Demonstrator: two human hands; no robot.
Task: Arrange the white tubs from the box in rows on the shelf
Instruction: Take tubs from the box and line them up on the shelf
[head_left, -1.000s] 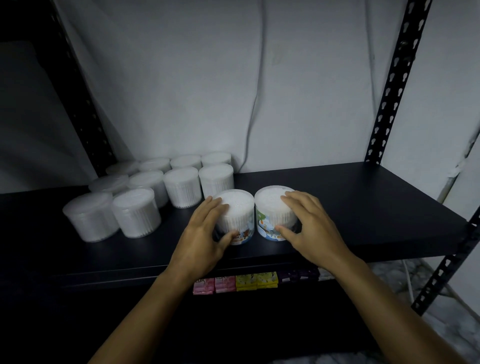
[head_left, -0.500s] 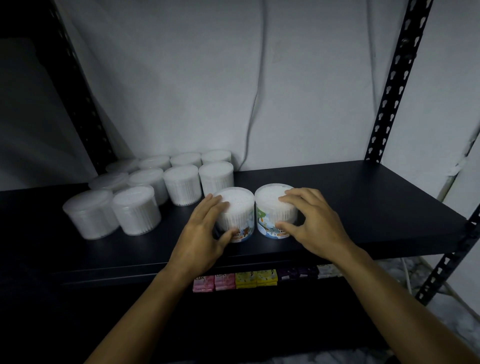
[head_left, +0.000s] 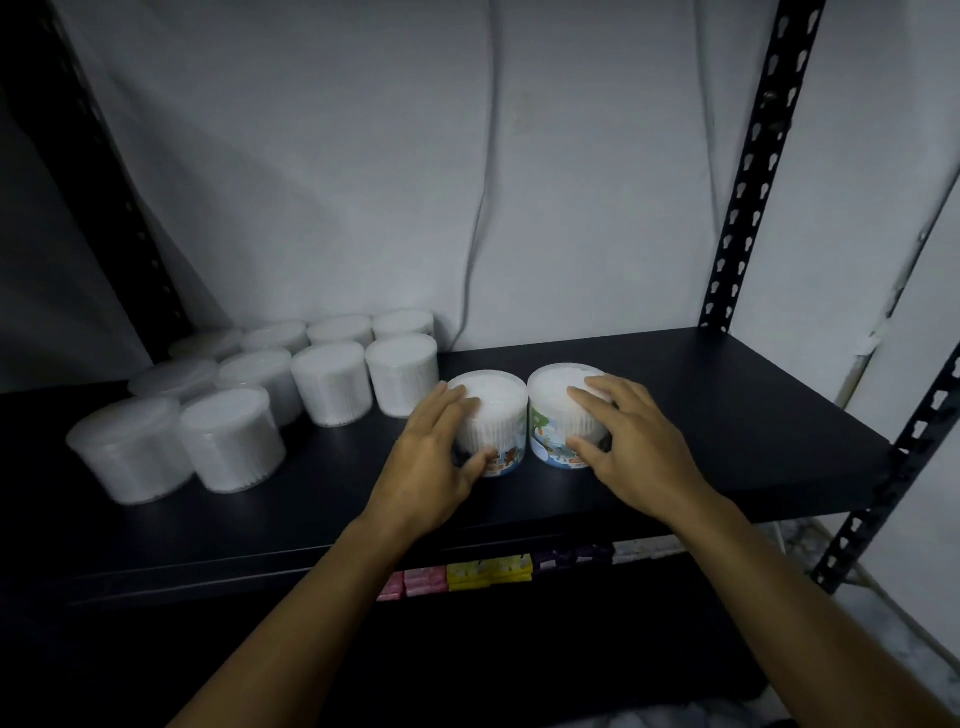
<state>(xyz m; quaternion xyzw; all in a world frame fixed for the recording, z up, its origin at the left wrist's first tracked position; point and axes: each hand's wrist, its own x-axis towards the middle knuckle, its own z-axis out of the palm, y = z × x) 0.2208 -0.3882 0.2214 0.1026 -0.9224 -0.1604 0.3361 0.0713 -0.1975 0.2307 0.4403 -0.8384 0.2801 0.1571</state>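
Two white tubs with coloured labels stand side by side near the middle of the black shelf (head_left: 727, 415). My left hand (head_left: 431, 457) grips the left tub (head_left: 493, 410), fingers over its lid and thumb on its front. My right hand (head_left: 623, 441) grips the right tub (head_left: 556, 395) in the same way. Several more white tubs (head_left: 332, 384) stand in rows on the shelf's left part, reaching back to the wall. The box is not in view.
The right part of the shelf is bare black board. A perforated black upright (head_left: 748, 171) rises at the back right, another (head_left: 883, 493) at the front right. Small coloured packs (head_left: 488, 571) line the shelf below. A cable (head_left: 483, 208) hangs down the white wall.
Both hands and the two labelled tubs have shifted slightly back on the shelf, closer to the rows of tubs.
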